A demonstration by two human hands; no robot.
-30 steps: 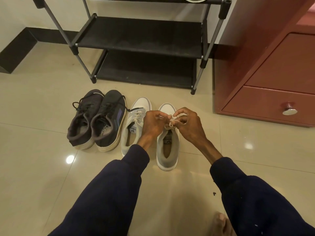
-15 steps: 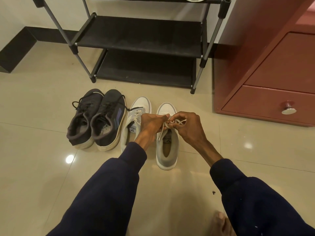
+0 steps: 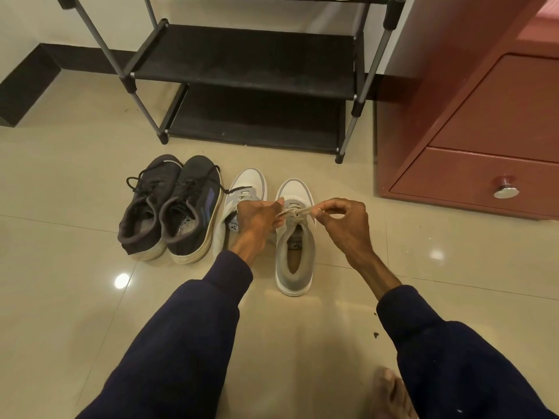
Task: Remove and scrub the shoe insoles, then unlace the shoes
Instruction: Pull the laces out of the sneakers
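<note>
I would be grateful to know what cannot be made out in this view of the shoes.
Head view:
- Lacing of the left grey shoe: hidden behind the left hand.
- Whether the lace is knotted: too small, and its ends are covered by the left hand and right hand.
- Print inside the right grey shoe: too small to read.
- Top shelf of the rack: cut off by the top edge.

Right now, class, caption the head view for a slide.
Left hand and right hand pinch the lace of the pale shoe.
</note>
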